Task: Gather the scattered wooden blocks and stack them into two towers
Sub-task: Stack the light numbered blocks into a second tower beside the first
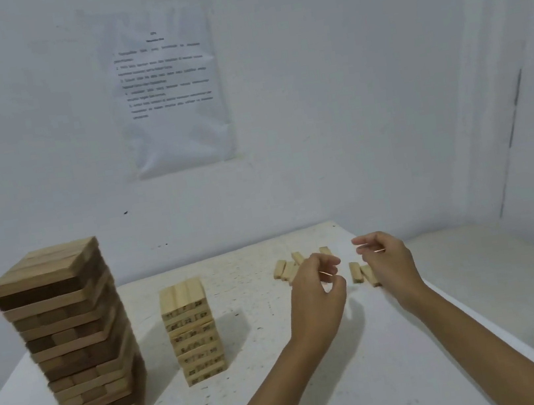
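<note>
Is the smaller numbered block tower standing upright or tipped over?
Upright. The numbered block tower stands on the white table, layers stacked squarely, top layer complete; loose blocks lie flat to its right.

Bare left hand (314, 294), bare right hand (390, 262), slim fingers (328, 261), left forearm (268, 386) bare to the bottom edge at lower centre, right forearm (479, 333) bare to the lower right corner

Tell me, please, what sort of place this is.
Probably a plain room set up for a task session: bare white walls, a printed sheet taped up, and a white table bearing a tall block tower and a smaller tower.
</note>
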